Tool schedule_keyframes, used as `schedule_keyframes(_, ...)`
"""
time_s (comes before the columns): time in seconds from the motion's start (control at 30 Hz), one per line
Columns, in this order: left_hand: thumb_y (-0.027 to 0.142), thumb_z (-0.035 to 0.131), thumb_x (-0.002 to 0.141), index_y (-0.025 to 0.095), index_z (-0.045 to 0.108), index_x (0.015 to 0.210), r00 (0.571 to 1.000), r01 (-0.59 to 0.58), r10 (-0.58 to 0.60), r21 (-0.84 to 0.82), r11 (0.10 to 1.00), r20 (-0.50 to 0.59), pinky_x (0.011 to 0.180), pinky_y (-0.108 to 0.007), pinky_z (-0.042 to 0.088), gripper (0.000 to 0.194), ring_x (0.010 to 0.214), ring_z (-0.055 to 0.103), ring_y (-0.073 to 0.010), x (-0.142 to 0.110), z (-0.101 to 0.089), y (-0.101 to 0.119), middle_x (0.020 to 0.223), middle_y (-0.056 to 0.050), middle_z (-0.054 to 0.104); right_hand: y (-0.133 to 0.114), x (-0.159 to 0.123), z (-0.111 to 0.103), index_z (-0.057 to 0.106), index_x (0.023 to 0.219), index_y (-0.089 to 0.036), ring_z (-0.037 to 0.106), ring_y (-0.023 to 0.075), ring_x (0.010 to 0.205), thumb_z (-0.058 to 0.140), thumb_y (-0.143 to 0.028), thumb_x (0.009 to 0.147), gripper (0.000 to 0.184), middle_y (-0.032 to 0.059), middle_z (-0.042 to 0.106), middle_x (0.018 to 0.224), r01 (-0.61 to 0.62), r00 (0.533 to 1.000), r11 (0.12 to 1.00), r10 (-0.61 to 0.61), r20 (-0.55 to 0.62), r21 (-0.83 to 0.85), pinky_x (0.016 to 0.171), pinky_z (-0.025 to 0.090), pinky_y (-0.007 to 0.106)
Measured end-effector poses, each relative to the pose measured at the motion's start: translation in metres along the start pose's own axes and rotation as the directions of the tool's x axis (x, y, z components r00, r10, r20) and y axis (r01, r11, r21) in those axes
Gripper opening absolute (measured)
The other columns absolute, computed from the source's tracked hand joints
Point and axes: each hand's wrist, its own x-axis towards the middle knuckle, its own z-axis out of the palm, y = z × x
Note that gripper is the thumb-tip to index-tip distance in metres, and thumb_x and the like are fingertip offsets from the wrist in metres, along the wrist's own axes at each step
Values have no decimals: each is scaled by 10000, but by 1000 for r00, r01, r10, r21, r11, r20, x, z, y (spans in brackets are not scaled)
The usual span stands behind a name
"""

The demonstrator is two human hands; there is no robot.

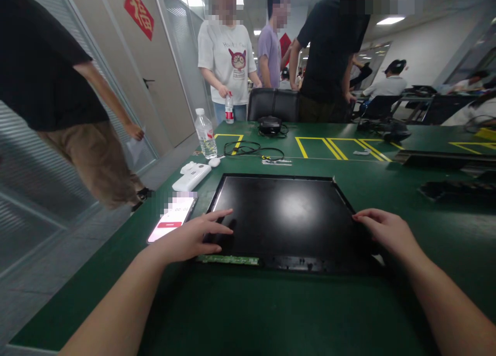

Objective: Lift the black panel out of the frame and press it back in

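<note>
A black display panel [279, 216] in a thin dark frame lies flat on the green table in front of me. Along its near edge, at the left, a strip of green circuit board [228, 260] is exposed. My left hand [194, 236] is open, its fingers spread over the panel's left side; whether the fingertips press on the glass I cannot tell. At the right edge, my right hand [387, 231] has thumb and forefinger pinched on the panel's rim, while its other fingers are partly hidden below.
Left of the panel lie a lit phone [172, 219] and a white device [191, 177]; a water bottle [205, 134] stands behind them. Black cables [248, 148] and yellow tape marks [337, 148] are farther back. Dark parts [457, 189] lie right. Several people stand or sit beyond; one walks at left.
</note>
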Motion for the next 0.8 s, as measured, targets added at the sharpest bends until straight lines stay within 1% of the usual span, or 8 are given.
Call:
schedule_keyframes(0.1,307,759,847,361,744,1326,1000,13,-12,16,1000,-12,1163,-467,458,483,1481,488,-332,0,0,0,1695,-33,411,2,1,1,812,824,-231,666,252,724,618,-504,700,357,79,771,812,19,1000,1000,-19,-18,-14,565,453,326)
schedule_keyframes(0.17,371,785,829,348,718,1366,999,41,-39,42,998,-38,1171,-490,446,542,1486,476,-348,1,0,0,1693,-54,414,3,1,2,812,820,-236,669,254,733,614,-503,702,353,79,774,824,27,999,1000,-28,-21,-13,574,460,329)
schedule_keyframes(0.23,480,772,836,315,684,1414,992,82,-75,75,994,-100,1186,-525,422,608,1483,472,-369,3,1,-1,1677,-94,436,2,2,2,810,823,-243,675,259,756,610,-506,705,350,77,779,846,28,999,999,-28,-15,-15,595,475,336)
schedule_keyframes(0.33,573,614,924,200,657,1440,960,164,-131,119,979,-246,1204,-564,384,639,1463,485,-391,10,5,-8,1626,-180,486,0,1,1,809,824,-252,678,269,773,599,-509,707,353,76,779,847,26,1000,999,-26,-2,-35,609,482,347)
schedule_keyframes(0.4,535,527,960,130,678,1399,933,220,-160,159,962,-323,1203,-585,377,616,1451,491,-411,15,9,-16,1595,-227,506,-1,0,1,809,815,-253,678,269,763,594,-504,707,348,78,780,840,40,999,998,-40,-5,-41,610,481,350)
schedule_keyframes(0.53,410,470,954,144,738,1280,898,272,-177,191,943,-404,1162,-603,430,498,1381,563,-421,24,16,-29,1485,-223,614,-5,-2,0,807,783,-253,670,258,689,589,-503,701,342,72,768,772,69,997,996,-71,-23,-51,620,479,363)
schedule_keyframes(0.67,299,471,915,174,760,1247,887,297,-201,181,937,-415,1147,-566,466,458,1305,631,-393,28,19,-27,1410,-190,681,-8,-4,0,806,767,-254,666,256,651,580,-508,689,348,59,755,722,84,996,994,-86,-35,-65,635,477,375)
schedule_keyframes(0.8,214,443,875,133,763,1253,895,314,-219,200,928,-389,1166,-569,448,502,1336,610,-398,29,18,-23,1445,-208,656,-10,-5,0,806,776,-261,664,255,651,571,-505,682,352,54,753,724,61,998,996,-63,-26,-68,642,479,379)
